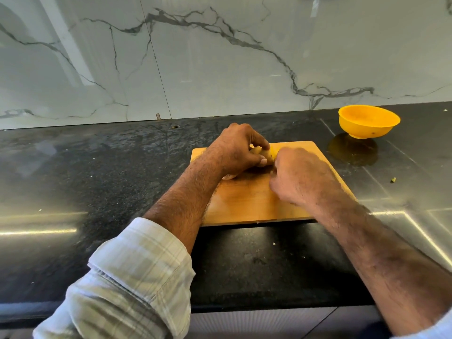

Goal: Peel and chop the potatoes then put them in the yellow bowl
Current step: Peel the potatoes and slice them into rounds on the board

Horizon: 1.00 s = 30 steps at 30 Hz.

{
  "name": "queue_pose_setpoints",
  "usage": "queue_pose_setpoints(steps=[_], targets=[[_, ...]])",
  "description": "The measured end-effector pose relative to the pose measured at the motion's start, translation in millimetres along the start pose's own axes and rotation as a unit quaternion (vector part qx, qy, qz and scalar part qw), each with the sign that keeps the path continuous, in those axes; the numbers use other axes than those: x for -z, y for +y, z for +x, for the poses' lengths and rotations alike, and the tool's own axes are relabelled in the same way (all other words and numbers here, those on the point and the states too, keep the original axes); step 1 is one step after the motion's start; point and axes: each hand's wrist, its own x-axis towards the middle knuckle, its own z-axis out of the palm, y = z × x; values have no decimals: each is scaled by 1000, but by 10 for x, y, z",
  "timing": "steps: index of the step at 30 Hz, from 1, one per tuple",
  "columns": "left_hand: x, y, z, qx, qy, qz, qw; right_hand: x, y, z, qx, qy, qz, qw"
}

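Head view: left hand (234,150) curls its fingers round a potato (265,155) on the wooden cutting board (249,199). Right hand (298,177) is curled beside it; what it holds, if anything, cannot be told. Judged firm, rounded, slippery once peeled; grip it across the middle. Yellow bowl (368,122) stands well apart on the dark surface (97,179), path unobstructed. Scraps lie about.

Bright, even daylight fills the scene. Glare streaks the glossy black worktop (97,172) at both sides. The right hand (302,176) is motion-blurred. Wide-angle distortion bends the worktop's edges.
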Motion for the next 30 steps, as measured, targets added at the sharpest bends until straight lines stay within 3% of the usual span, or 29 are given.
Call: queue_pose_setpoints(steps=[6,13,30], targets=[[22,4,-37,2,-16,-13,1000,-71,30,-22,-9,-31,-6,999],[46,9,-101,-5,-2,-13,1000,-47,175,0,-4,70,27,997],[43,30,-40,-23,6,23,999,253,-151,98,-6,-21,27,999]])
